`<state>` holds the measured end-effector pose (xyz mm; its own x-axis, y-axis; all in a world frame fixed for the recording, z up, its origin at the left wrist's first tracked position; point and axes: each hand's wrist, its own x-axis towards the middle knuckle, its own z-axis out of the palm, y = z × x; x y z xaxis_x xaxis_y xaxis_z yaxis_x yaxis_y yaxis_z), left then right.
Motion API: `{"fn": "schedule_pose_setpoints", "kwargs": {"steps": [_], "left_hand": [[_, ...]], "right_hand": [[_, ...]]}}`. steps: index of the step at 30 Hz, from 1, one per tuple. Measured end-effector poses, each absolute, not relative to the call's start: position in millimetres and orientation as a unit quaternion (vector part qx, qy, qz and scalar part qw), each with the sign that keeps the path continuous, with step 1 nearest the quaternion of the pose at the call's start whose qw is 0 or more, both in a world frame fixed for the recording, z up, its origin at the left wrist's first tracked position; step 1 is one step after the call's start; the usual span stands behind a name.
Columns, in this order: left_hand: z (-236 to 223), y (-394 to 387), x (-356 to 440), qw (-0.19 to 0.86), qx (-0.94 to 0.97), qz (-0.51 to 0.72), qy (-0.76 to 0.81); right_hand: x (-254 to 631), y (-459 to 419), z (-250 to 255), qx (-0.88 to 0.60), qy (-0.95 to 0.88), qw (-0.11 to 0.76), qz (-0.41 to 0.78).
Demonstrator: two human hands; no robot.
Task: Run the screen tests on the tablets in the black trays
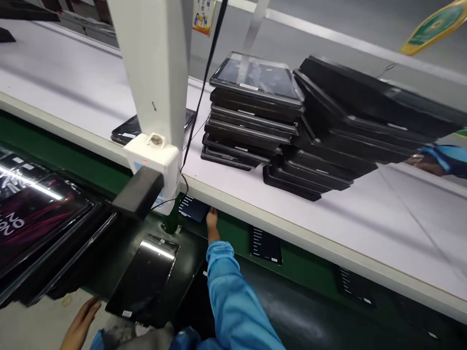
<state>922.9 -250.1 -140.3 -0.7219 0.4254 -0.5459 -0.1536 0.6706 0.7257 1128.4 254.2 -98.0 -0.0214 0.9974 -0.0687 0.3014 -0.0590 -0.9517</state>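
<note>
My right hand (212,219), in a blue sleeve (233,291), reaches under the edge of the white shelf. Its fingers are closed on the right edge of a dark tablet (195,209) with rows of white text on its screen, lying on the green surface. The shelf edge hides part of this tablet. At the lower left, my left hand (80,323) is empty, its fingers stretched out. It is beside the near corner of another tablet (146,277), dark-screened with a white label, and a small gap separates them.
Stacks of tablets (251,112) and dark panels (328,131) stand on the white shelf (365,214). A white post (153,63) with a box and cable rises ahead. More tablets (266,244) lie along the green strip; piled ones (40,218) stand left. A person's blue sleeve (452,158) shows far right.
</note>
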Motion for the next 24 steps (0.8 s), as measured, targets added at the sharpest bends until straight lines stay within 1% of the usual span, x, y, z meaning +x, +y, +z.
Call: {"fn": "schedule_pose_setpoints", "kwargs": {"steps": [2, 5, 8, 10, 13, 18, 24], "left_hand": [[-122, -217, 928, 0.346, 0.127, 0.391, 0.843], [-108, -169, 923, 0.371, 0.204, 0.388, 0.819], [-112, -138, 913, 0.396, 0.237, 0.38, 0.802], [-122, -130, 908, 0.399, 0.245, 0.368, 0.803], [-138, -130, 907, 0.401, 0.246, 0.346, 0.812], [-154, -133, 910, 0.403, 0.255, 0.328, 0.816], [-157, -135, 904, 0.414, 0.271, 0.342, 0.799]], "right_hand": [[1129, 210, -109, -0.59, -0.55, 0.367, 0.463], [1131, 122, -125, -0.587, -0.541, 0.32, 0.51], [1125, 41, -141, -0.586, -0.524, 0.289, 0.547], [1117, 7, -150, -0.589, -0.507, 0.298, 0.554], [1106, -12, -160, -0.606, -0.481, 0.33, 0.541], [1094, -4, -166, -0.629, -0.415, 0.375, 0.54], [1098, -8, -165, -0.621, -0.381, 0.354, 0.586]]}}
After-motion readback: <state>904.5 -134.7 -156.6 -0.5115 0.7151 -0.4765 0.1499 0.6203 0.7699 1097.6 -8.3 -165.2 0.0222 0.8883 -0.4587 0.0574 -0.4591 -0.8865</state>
